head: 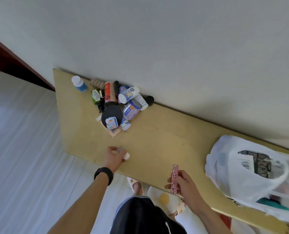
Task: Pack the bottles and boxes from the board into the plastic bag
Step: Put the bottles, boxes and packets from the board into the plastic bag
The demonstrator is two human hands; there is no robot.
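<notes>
A tan board runs along the wall. A heap of bottles and boxes lies at its far left end, with a blue bottle with a white cap standing apart. The white plastic bag sits open at the right end, a printed box showing inside. My left hand hovers at the board's near edge and grips a small white item. My right hand holds a slim pink patterned box upright over the near edge.
A grey wall rises behind the board. A dark red door frame stands at the far left. Pale floor lies to the left, and my feet in slippers show under the board's edge.
</notes>
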